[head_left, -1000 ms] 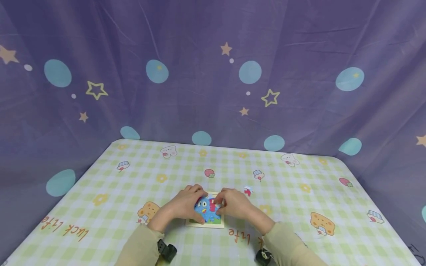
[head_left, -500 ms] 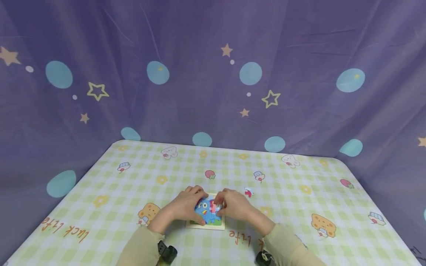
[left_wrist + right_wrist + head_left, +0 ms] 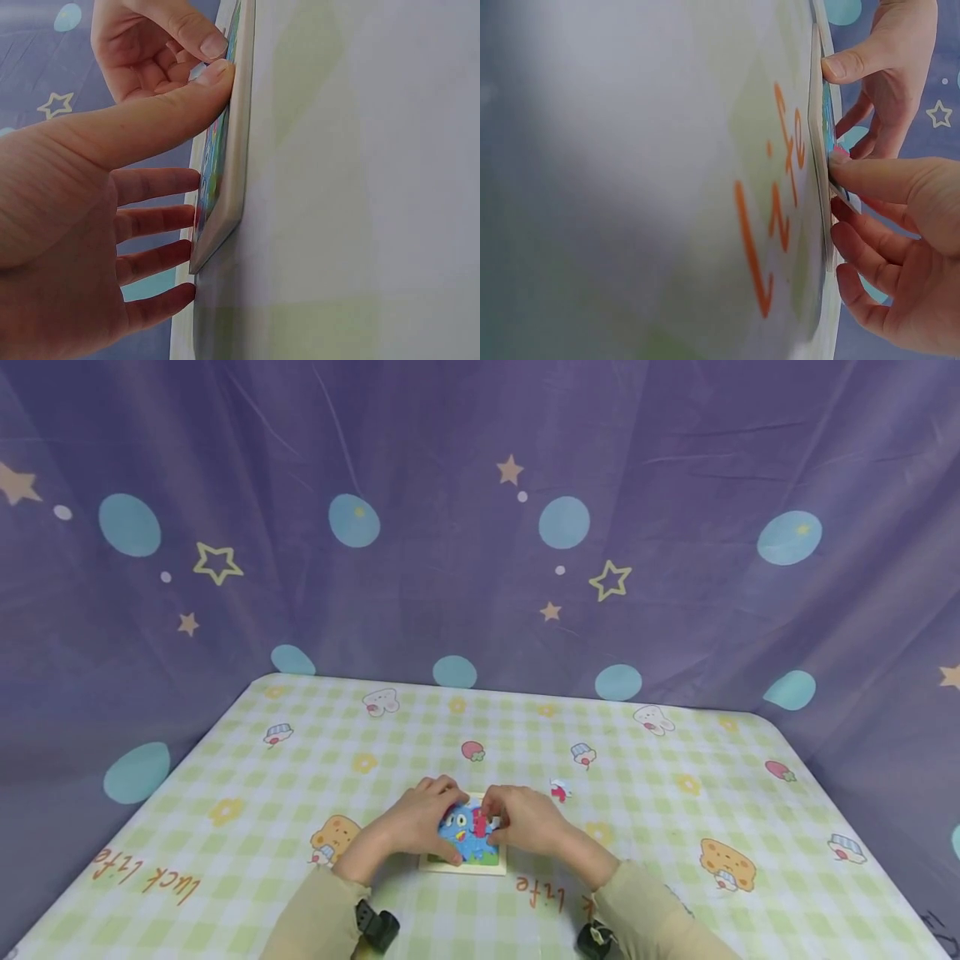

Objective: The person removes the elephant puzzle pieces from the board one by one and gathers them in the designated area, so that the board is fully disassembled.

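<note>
Arching over the left side of a puzzle board (image 3: 468, 870), the left hand (image 3: 418, 817) keeps a loose grip, fingers nearly straight, thumb touching near the front edge; opposite, the right hand (image 3: 528, 820) bends inward, pinching a tilted puzzle piece (image 3: 847, 196) above the board, which lies flat on the surface (image 3: 637, 827).

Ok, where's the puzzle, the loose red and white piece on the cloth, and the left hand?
Puzzle (image 3: 474, 846): head view, blue middle of its picture.
Red and white piece (image 3: 558, 792): head view, red part.
Left hand (image 3: 417, 818): head view, back of the hand.
</note>
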`<act>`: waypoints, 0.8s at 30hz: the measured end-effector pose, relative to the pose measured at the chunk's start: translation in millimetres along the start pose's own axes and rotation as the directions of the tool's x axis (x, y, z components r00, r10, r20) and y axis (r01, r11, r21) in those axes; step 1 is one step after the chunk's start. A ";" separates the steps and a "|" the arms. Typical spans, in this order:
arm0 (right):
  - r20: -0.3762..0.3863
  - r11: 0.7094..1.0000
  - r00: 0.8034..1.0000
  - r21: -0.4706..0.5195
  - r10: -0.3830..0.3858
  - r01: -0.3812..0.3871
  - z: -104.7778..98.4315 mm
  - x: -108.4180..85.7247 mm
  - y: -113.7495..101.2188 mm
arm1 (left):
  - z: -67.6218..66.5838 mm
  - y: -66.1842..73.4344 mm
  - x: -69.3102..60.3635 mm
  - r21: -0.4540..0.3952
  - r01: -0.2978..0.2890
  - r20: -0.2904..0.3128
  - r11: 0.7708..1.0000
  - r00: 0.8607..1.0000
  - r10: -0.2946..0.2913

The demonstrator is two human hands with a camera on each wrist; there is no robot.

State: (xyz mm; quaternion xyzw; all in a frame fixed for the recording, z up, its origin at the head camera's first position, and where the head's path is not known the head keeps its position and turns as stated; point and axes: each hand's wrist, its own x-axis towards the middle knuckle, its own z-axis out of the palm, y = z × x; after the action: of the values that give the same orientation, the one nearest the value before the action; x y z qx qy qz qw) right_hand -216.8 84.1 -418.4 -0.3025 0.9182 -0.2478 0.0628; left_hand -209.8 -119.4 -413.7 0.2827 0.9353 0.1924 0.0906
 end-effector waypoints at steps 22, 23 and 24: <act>-0.008 0.999 1.000 0.047 0.008 -0.008 -2.3 -4.2 3.8 | 0.0 0.6 1.1 -0.004 0.017 0.002 1.000 1.000 -0.017; -0.008 0.999 1.000 0.050 0.006 -0.005 -2.5 -4.5 3.9 | 0.1 0.8 1.1 -0.005 0.017 0.002 1.000 1.000 -0.017; -0.009 0.998 1.000 0.055 0.002 -0.002 -2.3 -4.8 4.4 | 0.2 0.8 1.1 -0.006 0.018 0.003 1.000 1.000 -0.018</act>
State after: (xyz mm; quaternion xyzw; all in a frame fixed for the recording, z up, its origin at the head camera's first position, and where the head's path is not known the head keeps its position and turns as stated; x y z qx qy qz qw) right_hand -215.8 90.9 -418.7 -0.2987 0.9116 -0.2745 0.0671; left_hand -210.2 -118.2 -413.6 0.2743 0.9371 0.1940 0.0946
